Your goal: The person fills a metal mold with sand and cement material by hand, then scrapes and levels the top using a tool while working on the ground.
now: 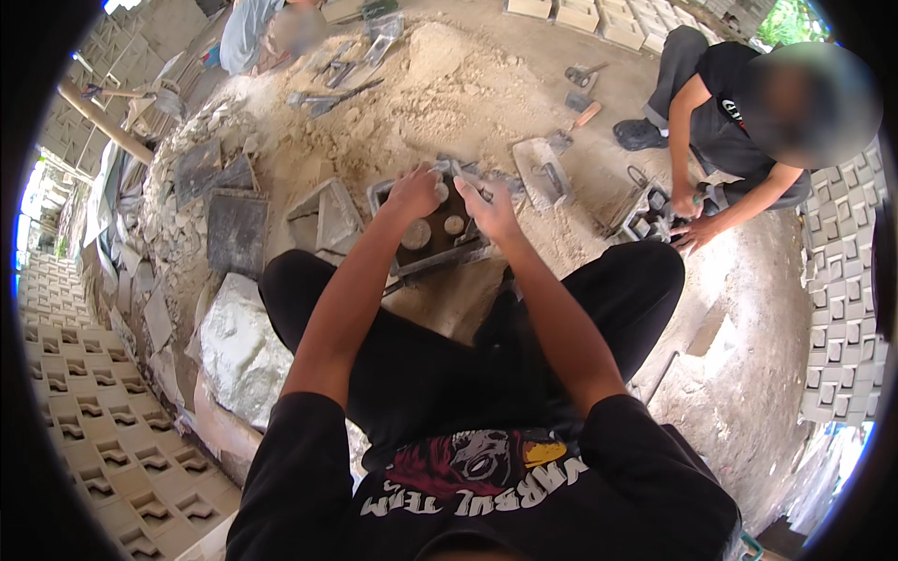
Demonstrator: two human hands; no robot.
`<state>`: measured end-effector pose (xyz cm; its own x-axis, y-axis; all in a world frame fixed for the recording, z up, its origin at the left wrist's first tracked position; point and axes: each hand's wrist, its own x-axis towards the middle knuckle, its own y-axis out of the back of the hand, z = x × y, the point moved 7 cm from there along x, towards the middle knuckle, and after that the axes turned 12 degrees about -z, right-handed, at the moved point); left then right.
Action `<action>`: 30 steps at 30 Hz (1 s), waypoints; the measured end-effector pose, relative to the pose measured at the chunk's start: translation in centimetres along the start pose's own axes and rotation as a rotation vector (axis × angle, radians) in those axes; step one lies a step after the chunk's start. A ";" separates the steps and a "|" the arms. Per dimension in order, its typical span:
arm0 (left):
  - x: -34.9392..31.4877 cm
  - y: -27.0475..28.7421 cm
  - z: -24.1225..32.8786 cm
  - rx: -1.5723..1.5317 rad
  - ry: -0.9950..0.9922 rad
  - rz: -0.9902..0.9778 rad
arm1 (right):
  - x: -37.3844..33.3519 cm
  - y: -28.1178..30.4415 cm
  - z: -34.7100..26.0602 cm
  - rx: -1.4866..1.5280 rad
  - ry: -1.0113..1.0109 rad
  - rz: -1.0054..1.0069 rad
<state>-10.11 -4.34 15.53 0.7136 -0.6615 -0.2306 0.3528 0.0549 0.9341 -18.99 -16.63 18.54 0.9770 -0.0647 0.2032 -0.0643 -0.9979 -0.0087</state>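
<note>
Between my knees sits a dark, dusty box-shaped mould [456, 254] with round pale pieces [417, 234] inside. My left hand [416, 194] is closed above its far left part, its fingertips at a pale rounded lump. Over the far right part, my right hand [488, 208] is closed as well, with a small dark piece showing beside the thumb. What either hand grips is too small and partly hidden to name. The two hands are close together but apart.
Beyond the mould rises a heap of pale sand [440, 93]. A pale tray [543, 174] lies to the right, dark plates [236, 231] and a white rock [241, 329] to the left. At right, a co-worker handles another mould [647, 217]. Patterned blocks [122, 430] stand stacked along the sides.
</note>
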 end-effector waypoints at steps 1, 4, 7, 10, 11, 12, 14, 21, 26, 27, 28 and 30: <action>0.3 -0.2 0.7 0.005 -0.010 -0.026 | -0.4 0.4 1.8 0.029 -0.117 0.000; -0.1 -0.7 0.4 0.074 -0.002 -0.124 | 0.1 0.7 1.5 -0.003 -0.165 -0.054; 0.0 0.0 -1.2 -0.013 0.048 -0.070 | -0.6 -1.1 0.7 -0.031 -0.077 -0.081; 0.3 -0.3 0.1 -0.001 -0.004 -0.090 | -0.4 -0.3 1.3 -0.159 -0.157 -0.163; 0.1 -0.3 0.0 0.004 -0.007 -0.094 | -0.1 -0.5 1.0 -0.157 -0.170 -0.137; -0.3 -0.2 -0.3 0.009 -0.009 -0.098 | 0.0 -0.8 0.8 -0.155 -0.182 -0.112; -0.7 -0.2 -1.0 0.004 0.003 -0.086 | -0.6 -1.4 -0.5 -0.090 -0.100 -0.046; -1.1 0.3 -1.5 -0.014 0.070 -0.139 | 0.2 -0.6 1.1 -0.195 -0.052 0.068; -2.3 0.1 -3.2 0.043 0.142 -0.163 | 0.5 -1.1 2.3 -0.254 -0.070 -0.157; -2.4 0.0 -2.9 0.047 0.133 -0.196 | 0.6 -1.4 3.2 -0.082 -0.115 -0.194; -2.4 -0.1 -2.6 0.050 0.122 -0.229 | 0.2 -0.5 4.1 -0.073 -0.200 -0.111; -3.0 0.2 -3.3 -0.016 0.127 -0.234 | 0.2 -0.2 3.8 -0.084 -0.286 0.017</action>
<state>-10.22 0.15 15.54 0.6814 -0.5587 -0.4729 0.5258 -0.0758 0.8472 -18.05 -16.47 14.90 0.9925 -0.0918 -0.0802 -0.0859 -0.9936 0.0739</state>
